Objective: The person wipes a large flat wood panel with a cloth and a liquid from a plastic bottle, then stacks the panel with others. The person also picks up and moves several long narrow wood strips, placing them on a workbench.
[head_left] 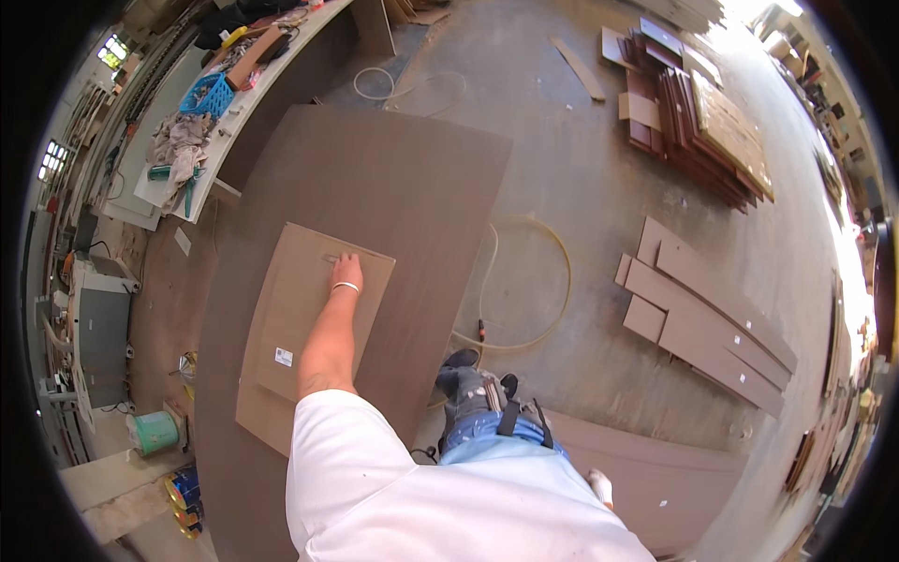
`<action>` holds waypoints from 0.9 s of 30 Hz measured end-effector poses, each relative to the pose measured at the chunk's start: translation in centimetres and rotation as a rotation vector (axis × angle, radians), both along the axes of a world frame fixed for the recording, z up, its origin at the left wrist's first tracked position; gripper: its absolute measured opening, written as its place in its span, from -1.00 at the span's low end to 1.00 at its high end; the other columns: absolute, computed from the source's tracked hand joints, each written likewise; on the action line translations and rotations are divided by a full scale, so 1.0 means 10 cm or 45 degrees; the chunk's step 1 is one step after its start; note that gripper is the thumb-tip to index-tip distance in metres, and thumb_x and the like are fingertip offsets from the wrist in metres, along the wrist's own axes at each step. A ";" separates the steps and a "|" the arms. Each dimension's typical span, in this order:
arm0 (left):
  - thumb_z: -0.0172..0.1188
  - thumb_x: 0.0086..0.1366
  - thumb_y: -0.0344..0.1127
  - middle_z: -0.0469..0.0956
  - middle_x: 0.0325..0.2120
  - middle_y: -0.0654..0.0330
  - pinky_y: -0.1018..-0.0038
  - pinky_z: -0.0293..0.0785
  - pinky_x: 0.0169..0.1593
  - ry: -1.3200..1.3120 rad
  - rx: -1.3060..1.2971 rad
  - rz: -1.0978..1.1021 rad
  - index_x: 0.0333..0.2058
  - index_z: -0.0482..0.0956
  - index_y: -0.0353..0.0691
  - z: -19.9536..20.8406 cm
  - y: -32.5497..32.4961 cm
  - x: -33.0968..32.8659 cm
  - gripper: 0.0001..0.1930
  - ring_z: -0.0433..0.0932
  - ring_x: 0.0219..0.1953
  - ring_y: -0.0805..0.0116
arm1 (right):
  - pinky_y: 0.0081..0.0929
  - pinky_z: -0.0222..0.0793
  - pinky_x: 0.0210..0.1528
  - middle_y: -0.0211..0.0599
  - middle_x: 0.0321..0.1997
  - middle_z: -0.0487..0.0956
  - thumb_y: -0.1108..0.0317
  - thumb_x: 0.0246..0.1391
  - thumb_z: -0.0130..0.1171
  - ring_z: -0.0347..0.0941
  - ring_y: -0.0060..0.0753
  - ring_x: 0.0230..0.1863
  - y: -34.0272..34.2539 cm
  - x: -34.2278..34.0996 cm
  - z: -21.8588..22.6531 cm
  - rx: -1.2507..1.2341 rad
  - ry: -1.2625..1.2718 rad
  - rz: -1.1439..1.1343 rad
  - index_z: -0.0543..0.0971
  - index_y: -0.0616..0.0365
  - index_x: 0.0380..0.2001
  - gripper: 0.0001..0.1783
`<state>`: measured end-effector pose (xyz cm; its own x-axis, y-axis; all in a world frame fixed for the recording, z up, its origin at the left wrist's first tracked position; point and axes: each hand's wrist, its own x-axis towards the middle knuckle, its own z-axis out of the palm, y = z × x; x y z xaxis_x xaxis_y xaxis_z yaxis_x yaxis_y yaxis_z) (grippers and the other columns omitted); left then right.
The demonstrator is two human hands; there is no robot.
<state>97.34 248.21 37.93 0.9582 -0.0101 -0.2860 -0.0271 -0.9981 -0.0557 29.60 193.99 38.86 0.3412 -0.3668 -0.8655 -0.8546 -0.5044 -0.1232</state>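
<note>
Fingers of the left hand (346,272) bend down onto a tan panel (292,290) in my head view; I cannot tell whether they press or pinch something. That panel lies on a large brown board (421,173) and bears a white label (284,356), its dark print too small for me to read. Right of the board, beside the white shirt (449,515), I see the right hand (600,487) partly hidden, its grip unclear, near a brown sheet (684,468). Farther right of the board, brown strips (693,300) carry white labels (742,378), illegible to me. Left of the board, a blue basket (207,95) sits on a workbench (153,194).
</note>
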 end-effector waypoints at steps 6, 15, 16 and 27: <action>0.14 0.29 0.19 -0.14 0.48 -0.17 0.03 -0.40 0.52 0.160 -0.079 0.032 0.43 0.02 -0.30 0.11 -0.53 -0.62 -0.06 -0.24 0.53 -0.09 | -0.59 0.35 -0.38 -0.28 -0.24 0.61 0.45 0.20 0.08 0.46 -0.54 -0.38 0.50 1.27 0.40 0.261 -0.484 -1.063 0.52 0.33 0.13 -0.57; 0.29 0.16 0.17 0.02 0.43 -0.18 -0.07 -0.16 0.46 -0.138 0.017 0.006 0.39 0.12 -0.28 0.08 -0.53 -0.47 -0.02 -0.09 0.49 -0.14 | -0.57 0.41 0.00 -0.22 -0.03 0.63 0.46 0.17 0.05 0.53 -0.48 -0.10 0.37 1.71 0.76 0.085 -0.733 -0.887 0.49 0.32 0.19 -0.51; 0.29 0.16 0.18 -0.02 0.44 -0.19 -0.09 -0.19 0.46 -0.063 0.049 0.125 0.41 0.07 -0.27 0.09 -0.58 -0.54 0.01 -0.10 0.49 -0.18 | -0.57 0.42 0.02 -0.23 -0.02 0.63 0.45 0.17 0.05 0.53 -0.49 -0.10 0.36 1.55 0.80 0.023 -0.702 -0.872 0.50 0.31 0.19 -0.50; 0.21 0.14 -0.22 -0.16 0.48 -0.17 -0.04 -0.21 0.49 -0.201 0.102 -0.063 0.41 0.09 -0.25 0.26 -1.58 -1.02 -0.14 -0.17 0.51 -0.15 | -0.37 0.49 0.00 -0.17 -0.01 0.68 0.31 0.08 0.15 0.61 -0.34 -0.10 1.51 -0.30 0.06 -0.110 -0.248 -0.189 0.64 0.10 0.06 -0.56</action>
<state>87.14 232.42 40.50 0.9902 -0.0418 -0.1336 -0.0609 -0.9879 -0.1428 26.57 209.08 39.50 0.4351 -0.4950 -0.7521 -0.8846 -0.3907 -0.2547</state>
